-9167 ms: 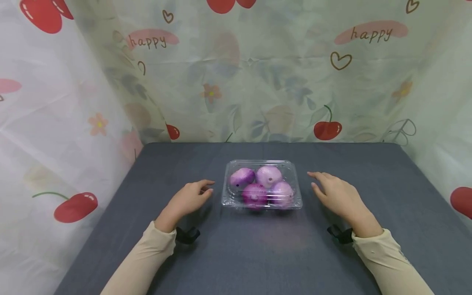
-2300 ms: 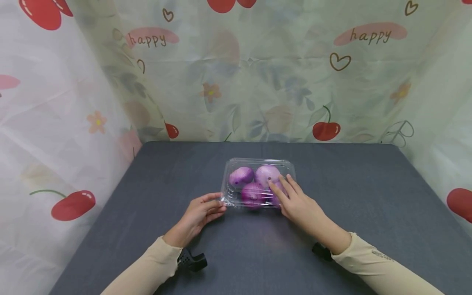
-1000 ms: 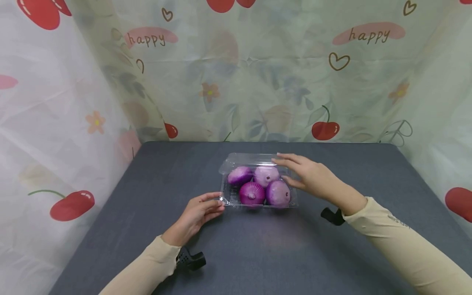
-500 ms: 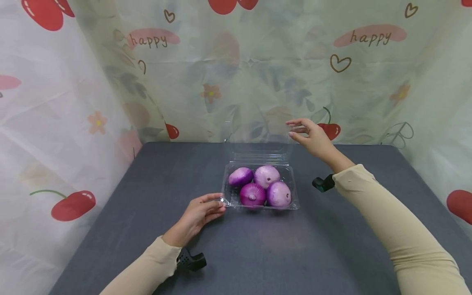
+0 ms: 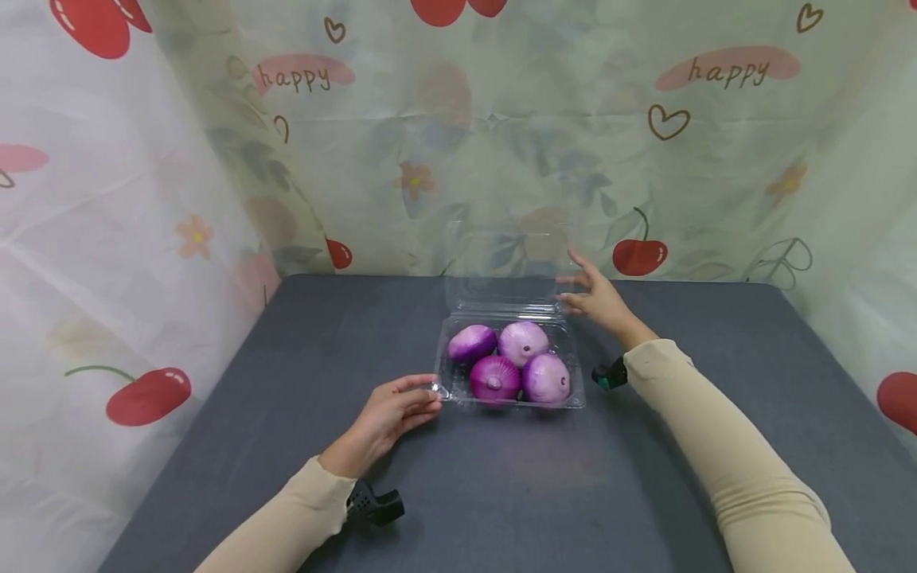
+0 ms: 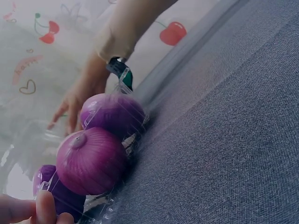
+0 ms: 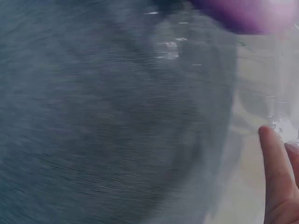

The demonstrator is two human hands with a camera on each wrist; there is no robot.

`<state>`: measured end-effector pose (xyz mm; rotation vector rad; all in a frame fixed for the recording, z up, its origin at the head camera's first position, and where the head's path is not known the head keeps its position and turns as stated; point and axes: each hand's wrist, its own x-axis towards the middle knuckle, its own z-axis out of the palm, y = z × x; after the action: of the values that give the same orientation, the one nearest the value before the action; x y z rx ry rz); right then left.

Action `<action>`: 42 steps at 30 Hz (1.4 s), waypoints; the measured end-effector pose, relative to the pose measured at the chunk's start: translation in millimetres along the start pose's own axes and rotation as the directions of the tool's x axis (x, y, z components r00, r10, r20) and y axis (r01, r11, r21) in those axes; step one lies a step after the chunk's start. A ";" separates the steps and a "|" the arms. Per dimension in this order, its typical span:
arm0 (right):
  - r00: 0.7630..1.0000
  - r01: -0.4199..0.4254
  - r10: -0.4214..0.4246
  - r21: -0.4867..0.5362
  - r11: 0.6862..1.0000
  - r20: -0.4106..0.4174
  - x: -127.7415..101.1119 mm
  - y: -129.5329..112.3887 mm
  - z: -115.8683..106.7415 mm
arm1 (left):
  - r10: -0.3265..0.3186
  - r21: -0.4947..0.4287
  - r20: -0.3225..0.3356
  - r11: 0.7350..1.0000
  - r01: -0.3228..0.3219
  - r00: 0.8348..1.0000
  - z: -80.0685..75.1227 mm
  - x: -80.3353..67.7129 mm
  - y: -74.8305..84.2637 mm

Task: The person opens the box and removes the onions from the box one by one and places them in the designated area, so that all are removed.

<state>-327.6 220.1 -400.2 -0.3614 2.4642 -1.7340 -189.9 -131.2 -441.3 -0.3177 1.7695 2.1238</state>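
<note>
While the left hand (image 5: 390,411) pinches the near-left corner of the clear clamshell box (image 5: 510,374), pinning it to the table (image 5: 645,493), the right hand (image 5: 598,298) has its fingers spread and loose at the right edge of the raised lid (image 5: 507,267), gripping nothing. Step in hand looks like lid opening, nearly complete. Next move likely needs the lid pushed flat toward the far edge with the base kept pinned. Count: four purple onions (image 5: 510,363), one box, mid-table.
</note>
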 end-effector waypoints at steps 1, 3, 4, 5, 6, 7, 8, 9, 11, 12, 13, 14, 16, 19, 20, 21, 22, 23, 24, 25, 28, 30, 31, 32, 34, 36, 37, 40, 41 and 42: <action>1.000 -0.010 0.010 0.004 1.000 0.005 0.0 3.9 1.0 | -0.002 -0.001 -0.001 1.000 0.002 1.000 0.1 0.0 0.1; 0.999 -0.033 0.032 0.011 0.999 0.012 -0.2 10.5 3.0 | -0.001 -0.001 -0.003 1.000 0.001 1.000 0.3 -0.3 0.4; 0.999 -0.047 0.047 0.021 0.999 0.014 -0.4 13.0 4.1 | -0.001 -0.001 -0.003 1.000 0.001 1.000 0.3 -0.1 0.4; 0.998 -0.059 0.058 0.032 0.998 0.013 -0.4 15.3 5.0 | -0.001 -0.002 -0.003 1.000 0.001 1.000 0.3 -0.1 0.5; 0.997 -0.070 0.070 0.030 0.997 0.013 -0.6 16.9 5.9 | 0.001 -0.002 -0.002 1.000 -0.001 1.000 0.3 0.0 0.6; 0.996 -0.086 0.086 0.036 0.996 0.019 -0.5 18.6 6.7 | 0.003 -0.001 -0.002 1.000 -0.003 1.000 0.2 0.2 0.5; 0.994 -0.103 0.102 0.035 0.994 0.027 -0.3 20.1 7.3 | 0.005 0.000 -0.001 1.000 -0.005 1.000 0.2 0.3 0.5; 0.993 -0.116 0.115 0.027 0.993 0.039 -0.3 21.2 7.6 | 0.008 0.001 -0.001 1.000 -0.008 1.000 0.3 0.4 0.5; 0.987 -0.146 0.146 -0.010 0.989 0.060 0.3 23.1 8.2 | 0.011 0.003 -0.001 1.000 -0.011 1.000 0.4 0.4 0.7; 0.984 -0.160 0.162 -0.032 0.987 0.072 0.5 23.8 8.4 | 0.010 0.004 -0.001 1.000 -0.010 1.000 0.5 0.4 0.9; 0.981 -0.168 0.172 -0.054 0.984 0.085 0.9 24.5 8.4 | 0.010 0.004 -0.001 1.000 -0.010 1.000 0.5 0.4 1.0; 0.979 -0.173 0.181 -0.082 0.981 0.095 1.2 25.0 8.4 | 0.009 0.005 0.000 1.000 -0.009 1.000 0.7 0.3 1.2; 0.974 -0.180 0.195 -0.132 0.975 0.111 1.7 25.4 8.2 | 0.007 0.003 0.001 1.000 -0.007 1.000 0.7 0.4 1.3; 0.970 -0.185 0.209 -0.178 0.967 0.128 2.4 25.6 8.1 | 0.003 0.003 0.001 1.000 -0.003 1.000 0.6 0.0 1.5; 0.968 -0.185 0.211 -0.184 0.965 0.132 2.5 25.5 8.0 | 0.002 0.002 0.001 1.000 -0.002 1.000 0.6 -0.1 1.6; 0.968 -0.187 0.214 -0.187 0.964 0.134 2.5 25.4 7.9 | 0.002 0.003 0.002 1.000 -0.002 1.000 0.6 -0.2 1.7; 0.967 -0.189 0.215 -0.186 0.964 0.136 2.5 25.3 8.0 | 0.001 0.003 0.003 1.000 -0.001 1.000 0.6 -0.3 1.7; 0.967 -0.190 0.217 -0.185 0.964 0.137 2.5 25.3 8.0 | 0.001 0.003 0.004 1.000 -0.001 1.000 0.6 -0.4 1.7; 0.966 -0.189 0.216 -0.186 0.964 0.139 2.4 25.3 7.8 | 0.001 0.003 0.005 1.000 -0.001 1.000 0.5 -0.2 1.6; 0.966 -0.189 0.216 -0.186 0.964 0.141 2.1 25.2 7.5 | 0.002 0.003 0.006 1.000 -0.002 1.000 0.4 0.0 1.5; 0.965 -0.191 0.220 -0.188 0.963 0.144 1.9 25.3 7.5 | 0.002 0.004 0.008 1.000 -0.002 1.000 -0.1 0.6 0.7; 0.964 -0.195 0.224 -0.187 0.963 0.145 2.3 25.9 7.5 | 0.002 0.006 0.005 1.000 -0.002 1.000 -0.2 0.6 0.1; 0.964 -0.196 0.224 -0.187 0.963 0.146 2.5 26.0 7.6 | 0.002 0.007 0.003 1.000 -0.002 1.000 -0.2 0.5 -0.1; 0.963 -0.200 0.228 -0.184 0.962 0.145 2.8 26.3 7.9 | 0.001 0.006 -0.001 1.000 -0.001 1.000 -0.1 0.5 -0.3; 0.960 -0.214 0.238 -0.164 0.963 0.144 3.0 25.8 8.0 | 0.000 0.005 -0.009 1.000 0.000 1.000 0.0 0.5 -0.7; 0.956 -0.231 0.253 -0.152 0.961 0.146 2.6 22.7 6.5 | 0.000 0.005 -0.014 1.000 0.000 1.000 0.1 0.6 -1.0; 0.956 -0.233 0.254 -0.143 0.962 0.146 2.2 20.6 5.5 | 0.000 0.003 -0.013 1.000 0.000 1.000 0.1 0.8 -1.1; 0.961 -0.218 0.237 -0.139 0.966 0.140 -0.4 8.0 0.9 | 0.001 0.001 -0.009 1.000 -0.001 1.000 -0.1 1.0 -0.8; 0.965 -0.202 0.223 -0.153 0.967 0.136 -1.9 2.7 -1.2 | 0.000 -0.002 -0.008 1.000 0.000 1.000 -0.1 0.9 -0.6; 0.970 -0.182 0.203 -0.159 0.970 0.130 -3.9 -3.3 -3.3 | 0.000 -0.005 -0.005 1.000 0.000 1.000 -0.1 0.7 -0.2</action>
<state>-324.2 223.0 -396.2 -0.2406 2.4359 -1.4060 -190.4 -131.1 -441.8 -0.3242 1.7677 2.1296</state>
